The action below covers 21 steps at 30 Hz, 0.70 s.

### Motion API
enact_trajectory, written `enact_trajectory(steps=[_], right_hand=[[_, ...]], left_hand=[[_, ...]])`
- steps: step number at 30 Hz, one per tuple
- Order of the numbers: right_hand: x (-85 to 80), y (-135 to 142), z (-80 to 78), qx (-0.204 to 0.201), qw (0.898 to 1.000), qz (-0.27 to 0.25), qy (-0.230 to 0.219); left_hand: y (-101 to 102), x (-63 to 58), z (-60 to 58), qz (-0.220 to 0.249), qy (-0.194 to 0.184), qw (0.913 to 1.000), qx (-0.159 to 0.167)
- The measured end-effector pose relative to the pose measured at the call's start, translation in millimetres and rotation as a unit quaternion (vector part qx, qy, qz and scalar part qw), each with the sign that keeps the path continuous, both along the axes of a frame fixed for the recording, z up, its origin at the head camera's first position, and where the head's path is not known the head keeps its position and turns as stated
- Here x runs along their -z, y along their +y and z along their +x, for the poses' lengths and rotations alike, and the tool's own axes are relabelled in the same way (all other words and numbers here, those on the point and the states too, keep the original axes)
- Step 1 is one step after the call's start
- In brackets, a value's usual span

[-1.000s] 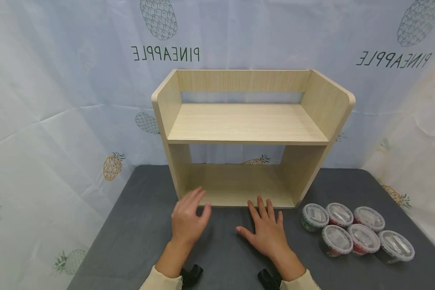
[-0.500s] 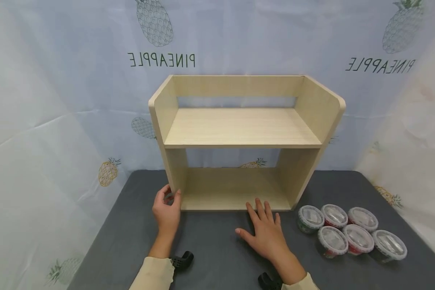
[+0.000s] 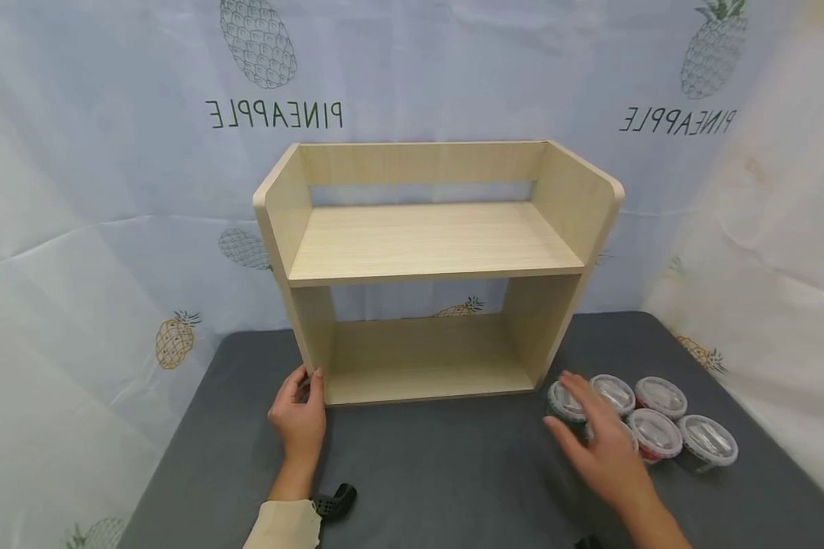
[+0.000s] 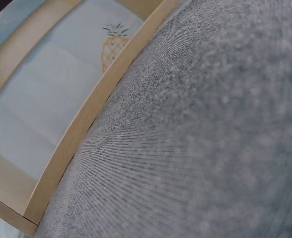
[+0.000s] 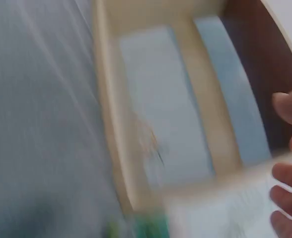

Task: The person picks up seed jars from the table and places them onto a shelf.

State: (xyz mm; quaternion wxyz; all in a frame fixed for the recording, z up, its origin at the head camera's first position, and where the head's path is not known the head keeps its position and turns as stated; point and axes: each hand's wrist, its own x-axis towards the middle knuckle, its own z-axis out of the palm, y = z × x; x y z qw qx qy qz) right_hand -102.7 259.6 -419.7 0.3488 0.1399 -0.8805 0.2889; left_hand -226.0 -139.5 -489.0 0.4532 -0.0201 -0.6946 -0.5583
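Left hand: My left hand [image 3: 300,415] is pinching the left side panel [image 3: 316,328] of the shelf unit [image 3: 439,240] at its lower front corner, with the thumb at the front edge and the fingers going around the outside.
Right hand: My right hand [image 3: 604,450] is hanging at the left end of the tubs [image 3: 708,440], thumb parted from extended fingers and gripping nothing; whether a fingertip is touching a lid, I cannot tell.
Shelf unit shift: I am judging that an uneven pull could skew the unit, because only my left hand is holding it.
Left fingertips: I am risking a trapped finger if the panel tips outward onto them.
Nearest tub: The green tub [image 3: 563,402] is sitting between my right thumb and fingers, just beside the unit's lower right corner; a low sweep could knock it into that corner.
Tub group: Five more are standing close together beneath and to the right of my right hand; bumping one could push its neighbours.
Obstructed view: My right hand is partly covering the front-left tub [image 3: 628,436], so a misjudged grasp is possible.
Mid shelf: The middle board [image 3: 439,271] is overhanging the lower compartment beyond my hands and could catch a raised knuckle.
Left wrist: A black mount [image 3: 336,499] is protruding inward there and could snag.
Surroundings: A dark table [image 3: 439,473] is supporting everything; a pineapple-print curtain [image 3: 412,76] is hanging behind the unit.
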Motion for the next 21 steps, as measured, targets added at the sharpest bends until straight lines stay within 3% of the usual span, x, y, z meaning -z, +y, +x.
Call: enact_trajectory(steps=[3, 6, 8, 11, 13, 15, 17, 21], right_hand=[[-5.7, 41, 12.1, 0.076, 0.995, -0.055, 0.044], [-2.4, 78, 24.1, 0.196, 0.972, -0.121, 0.035], [3.7, 98, 29.8, 0.281, 0.944, -0.175, -0.017], [14.9, 122, 33.3, 0.354, 0.885, -0.276, -0.124], [22.8, 134, 32.5, 0.374, 0.844, -0.335, -0.186], [29.6, 143, 30.6, 0.373, 0.814, -0.379, -0.235], [37.0, 149, 28.4, 0.361, 0.796, -0.415, -0.251], [48.2, 157, 23.9, 0.319, 0.78, -0.484, -0.235]], left_hand=[[1, -2.3, 1.4, -0.005, 0.005, 1.0, -0.003], [1, -2.8, 1.7, -0.003, 0.011, 0.9999, -0.001], [1, -2.8, 1.3, -0.004, 0.016, 0.9998, -0.009], [3, -4.2, 1.9, -0.008, 0.02, 0.9995, -0.024], [5, -8.2, 4.4, -0.014, 0.024, 0.999, -0.034], [8, -15.1, 9.3, -0.018, 0.029, 0.9986, -0.041], [11, -23.1, 14.8, -0.021, 0.035, 0.9981, -0.047], [14, -29.9, 18.5, -0.022, 0.04, 0.9976, -0.053]])
